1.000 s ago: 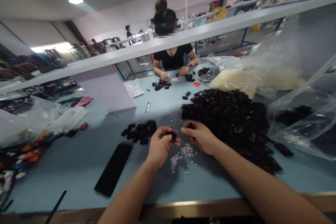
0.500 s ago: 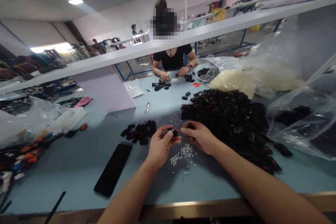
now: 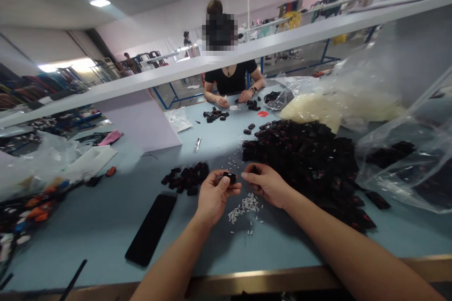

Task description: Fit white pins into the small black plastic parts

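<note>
My left hand point(image 3: 214, 197) pinches a small black part point(image 3: 230, 178) with a red mark between thumb and fingers, above the light blue table point(image 3: 88, 240). My right hand point(image 3: 266, 185) sits just beside it, its fingertips pressed together; anything held there is hidden. Scattered white pegs point(image 3: 247, 208) lie on the table beneath my hands. A large heap of black parts point(image 3: 300, 164) rises to the right of my right hand. A smaller heap of black parts point(image 3: 185, 178) lies left of my left hand.
A black phone point(image 3: 150, 229) lies face down near the table's front edge, and small snips point(image 3: 197, 145) lie farther out. Plastic bags point(image 3: 395, 160) bulge at the right. A co-worker point(image 3: 231, 80) sorts black parts across the table, beneath a white shelf point(image 3: 176, 73).
The black part in my left hand now shows more clearly, turned slightly between my fingers. The whole view has tilted a little as my head moved.
</note>
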`<action>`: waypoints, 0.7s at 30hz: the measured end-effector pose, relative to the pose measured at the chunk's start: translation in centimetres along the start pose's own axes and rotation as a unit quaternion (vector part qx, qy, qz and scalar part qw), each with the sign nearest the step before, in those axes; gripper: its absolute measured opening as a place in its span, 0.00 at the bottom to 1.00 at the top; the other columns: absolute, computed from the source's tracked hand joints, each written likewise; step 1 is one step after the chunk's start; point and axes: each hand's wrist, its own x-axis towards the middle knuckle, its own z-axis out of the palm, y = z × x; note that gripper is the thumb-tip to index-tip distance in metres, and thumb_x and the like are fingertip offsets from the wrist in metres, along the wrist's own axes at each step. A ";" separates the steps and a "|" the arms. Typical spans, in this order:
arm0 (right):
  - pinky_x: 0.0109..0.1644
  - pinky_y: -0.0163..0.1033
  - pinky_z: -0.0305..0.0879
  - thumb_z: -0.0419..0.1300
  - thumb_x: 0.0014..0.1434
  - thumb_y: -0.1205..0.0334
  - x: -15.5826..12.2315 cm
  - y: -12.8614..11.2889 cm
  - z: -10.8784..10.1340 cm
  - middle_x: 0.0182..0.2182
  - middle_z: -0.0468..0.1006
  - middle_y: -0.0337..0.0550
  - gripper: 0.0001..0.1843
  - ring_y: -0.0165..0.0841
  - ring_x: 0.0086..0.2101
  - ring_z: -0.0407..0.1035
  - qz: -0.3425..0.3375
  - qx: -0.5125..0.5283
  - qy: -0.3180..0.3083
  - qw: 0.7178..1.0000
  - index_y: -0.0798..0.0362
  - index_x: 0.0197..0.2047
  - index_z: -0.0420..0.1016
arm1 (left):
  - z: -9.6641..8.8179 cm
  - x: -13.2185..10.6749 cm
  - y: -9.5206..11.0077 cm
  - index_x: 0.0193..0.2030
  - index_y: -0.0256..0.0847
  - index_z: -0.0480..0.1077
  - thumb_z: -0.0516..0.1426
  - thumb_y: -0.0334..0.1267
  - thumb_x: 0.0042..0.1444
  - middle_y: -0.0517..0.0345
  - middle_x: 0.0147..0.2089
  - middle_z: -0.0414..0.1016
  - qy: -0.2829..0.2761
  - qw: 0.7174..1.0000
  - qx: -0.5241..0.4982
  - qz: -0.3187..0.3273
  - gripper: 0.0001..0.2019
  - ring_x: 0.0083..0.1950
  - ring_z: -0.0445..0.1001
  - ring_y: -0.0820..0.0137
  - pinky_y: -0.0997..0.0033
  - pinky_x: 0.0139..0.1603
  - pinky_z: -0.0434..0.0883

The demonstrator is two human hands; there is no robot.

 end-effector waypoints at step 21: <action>0.29 0.35 0.52 0.61 0.54 0.54 -0.3 -0.6 0.5 0.23 0.67 0.36 0.12 0.29 0.26 0.58 -0.101 -0.310 -0.030 0.945 0.55 0.30 0.72 | -0.9 0.5 -1.0 0.37 0.36 0.73 0.65 0.44 0.49 0.61 0.28 0.70 -0.023 0.995 0.096 -0.016 0.14 0.24 0.67 0.75 0.71 0.26 0.70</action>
